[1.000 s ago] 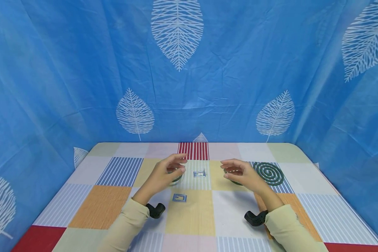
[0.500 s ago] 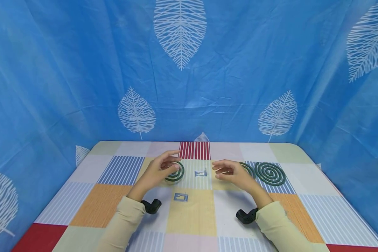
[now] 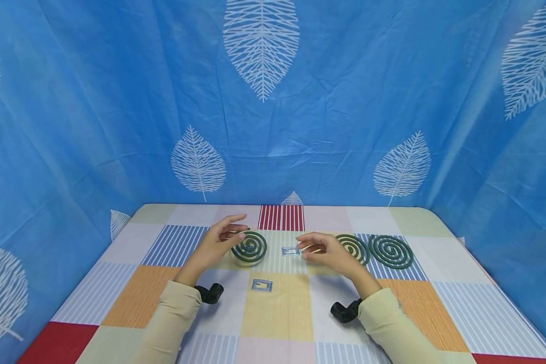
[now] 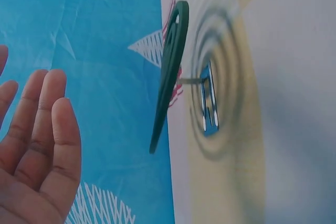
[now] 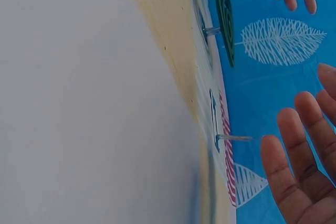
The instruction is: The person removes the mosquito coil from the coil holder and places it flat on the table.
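By the look of the things, you were about a third of the way through the setting-up; one green coil (image 4: 170, 66) was borne on the prong of its stand (image 4: 209, 100), held off the tablecloth (image 3: 277, 313) with its shadow falling below it, just to the right of your left fingers. Your left hand (image 3: 213, 246) gripped nothing; its fingers were loosely bent, the thumb apart from the forefinger, and the wrist view showed a gap between them and the coil, so I judged that placement done.

Your right hand (image 3: 325, 253) held nothing either; its fingers were softly bent with the thumb apart, and just beyond their tips, on the left, was a bare stand (image 3: 290, 252), its prong (image 5: 235, 138) carrying no coil; a nearer stand (image 3: 262, 288), between your two hands but closer to you than either set of fingers, was bare as well.

What seemed left was two coils for those two stands; the middle coil (image 3: 355, 246) lay just right of your right fingers, partly hidden by that hand, and the far-right coil (image 3: 391, 252) lay beyond it, farther from your fingers; whether their edges touched, I could not tell.
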### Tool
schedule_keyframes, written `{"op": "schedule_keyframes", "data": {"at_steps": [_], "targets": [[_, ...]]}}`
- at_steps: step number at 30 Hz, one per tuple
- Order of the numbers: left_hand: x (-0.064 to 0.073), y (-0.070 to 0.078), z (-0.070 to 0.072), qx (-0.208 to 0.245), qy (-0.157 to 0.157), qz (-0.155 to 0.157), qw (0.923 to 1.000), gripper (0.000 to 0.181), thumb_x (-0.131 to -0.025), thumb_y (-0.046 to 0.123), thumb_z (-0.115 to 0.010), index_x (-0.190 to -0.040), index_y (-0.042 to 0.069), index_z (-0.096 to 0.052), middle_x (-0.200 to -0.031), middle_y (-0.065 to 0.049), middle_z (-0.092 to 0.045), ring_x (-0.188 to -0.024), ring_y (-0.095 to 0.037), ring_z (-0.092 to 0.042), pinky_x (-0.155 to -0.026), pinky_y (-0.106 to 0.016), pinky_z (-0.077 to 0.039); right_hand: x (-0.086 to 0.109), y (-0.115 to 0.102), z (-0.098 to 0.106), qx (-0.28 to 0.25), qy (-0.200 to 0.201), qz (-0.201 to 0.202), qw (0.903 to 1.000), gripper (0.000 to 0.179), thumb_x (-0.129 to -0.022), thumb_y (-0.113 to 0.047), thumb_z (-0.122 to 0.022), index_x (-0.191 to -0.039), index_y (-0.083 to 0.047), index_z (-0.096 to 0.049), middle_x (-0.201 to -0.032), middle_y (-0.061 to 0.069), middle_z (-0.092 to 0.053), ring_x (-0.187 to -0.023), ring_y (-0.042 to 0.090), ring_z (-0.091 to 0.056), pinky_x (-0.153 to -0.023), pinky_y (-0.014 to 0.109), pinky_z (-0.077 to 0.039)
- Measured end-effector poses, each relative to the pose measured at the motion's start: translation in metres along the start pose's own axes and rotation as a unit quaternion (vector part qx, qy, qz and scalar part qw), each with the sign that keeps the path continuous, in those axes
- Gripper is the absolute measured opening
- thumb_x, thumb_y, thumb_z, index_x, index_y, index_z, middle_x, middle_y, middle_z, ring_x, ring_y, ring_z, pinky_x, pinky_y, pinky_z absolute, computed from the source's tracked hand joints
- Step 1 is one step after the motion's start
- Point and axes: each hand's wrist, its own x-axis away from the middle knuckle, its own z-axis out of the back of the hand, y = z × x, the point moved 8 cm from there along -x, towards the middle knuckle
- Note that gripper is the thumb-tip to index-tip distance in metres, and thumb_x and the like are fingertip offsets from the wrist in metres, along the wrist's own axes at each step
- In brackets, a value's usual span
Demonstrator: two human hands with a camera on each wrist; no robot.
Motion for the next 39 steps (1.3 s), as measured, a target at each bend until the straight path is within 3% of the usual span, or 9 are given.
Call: {"op": "schedule_keyframes", "data": {"at_steps": [7,14,20,24,32,36,39], "targets": [[0.001,-0.007,0.009,0.000,0.012,0.017,0.9998,0.050,-0.108,0.004,-0.063,-0.156,-0.005,-0.051,-0.138,-0.030,-0.067,-0.123,-0.045,-0.066,-0.103,-0.038,-0.054,-0.005,0.001,-0.009,0.006,-0.009,-0.001,0.9999,0.042,-0.099,0.005,-0.072,-0.135,0.022,-0.059,-0.121,0.037,-0.069,-0.110,0.045,-0.071,-0.092,0.027,-0.059],[0.003,-0.011,0.015,-0.006,0.023,0.025,0.9994,0.050,-0.108,0.002,-0.063,-0.155,-0.008,-0.050,-0.136,-0.034,-0.067,-0.122,-0.047,-0.067,-0.101,-0.039,-0.056,-0.010,0.003,-0.019,0.019,-0.022,-0.014,0.9995,0.041,-0.099,0.003,-0.073,-0.136,0.018,-0.062,-0.120,0.031,-0.072,-0.106,0.024,-0.072,-0.092,0.028,-0.057],[0.004,-0.019,0.021,-0.012,0.025,0.034,0.9991,0.052,-0.106,0.000,-0.065,-0.155,-0.011,-0.048,-0.137,-0.038,-0.064,-0.124,-0.051,-0.066,-0.104,-0.054,-0.055,-0.014,0.005,-0.027,0.019,-0.037,-0.022,0.9989,0.042,-0.099,0.001,-0.074,-0.136,0.017,-0.062,-0.120,0.030,-0.073,-0.106,0.027,-0.071,-0.092,0.029,-0.056],[0.006,-0.020,0.024,-0.020,0.023,0.043,0.9986,0.054,-0.106,0.001,-0.065,-0.155,-0.013,-0.046,-0.137,-0.039,-0.063,-0.123,-0.052,-0.065,-0.103,-0.056,-0.055,-0.018,0.006,-0.034,0.011,-0.050,-0.036,0.9980,0.044,-0.098,0.001,-0.074,-0.138,0.017,-0.061,-0.122,0.030,-0.072,-0.106,0.026,-0.071,-0.091,0.030,-0.057],[0.010,-0.036,0.024,-0.041,0.006,0.106,0.9935,0.058,-0.106,0.004,-0.067,-0.157,-0.012,-0.043,-0.139,-0.039,-0.062,-0.118,-0.051,-0.067,-0.094,-0.054,-0.059,-0.025,0.011,-0.044,-0.009,-0.069,-0.070,0.9951,0.049,-0.098,0.000,-0.072,-0.141,0.016,-0.058,-0.124,0.032,-0.071,-0.098,0.014,-0.069,-0.085,0.028,-0.058],[0.012,-0.046,0.021,-0.049,-0.009,0.147,0.9878,0.062,-0.107,0.009,-0.067,-0.160,-0.009,-0.041,-0.141,-0.036,-0.061,-0.113,-0.048,-0.070,-0.088,-0.052,-0.061,-0.029,0.014,-0.049,-0.028,-0.069,-0.099,0.9923,0.050,-0.099,0.000,-0.070,-0.144,0.016,-0.056,-0.123,0.031,-0.070,-0.096,0.014,-0.070,-0.086,0.031,-0.060],[0.012,-0.050,0.018,-0.055,-0.021,0.158,0.9857,0.063,-0.107,0.011,-0.066,-0.161,-0.010,-0.039,-0.140,-0.037,-0.061,-0.112,-0.047,-0.071,-0.087,-0.051,-0.061,-0.031,0.016,-0.051,-0.036,-0.066,-0.117,0.9903,0.051,-0.099,0.001,-0.069,-0.146,0.016,-0.055,-0.122,0.028,-0.070,-0.098,0.018,-0.072,-0.087,0.035,-0.062]]}}
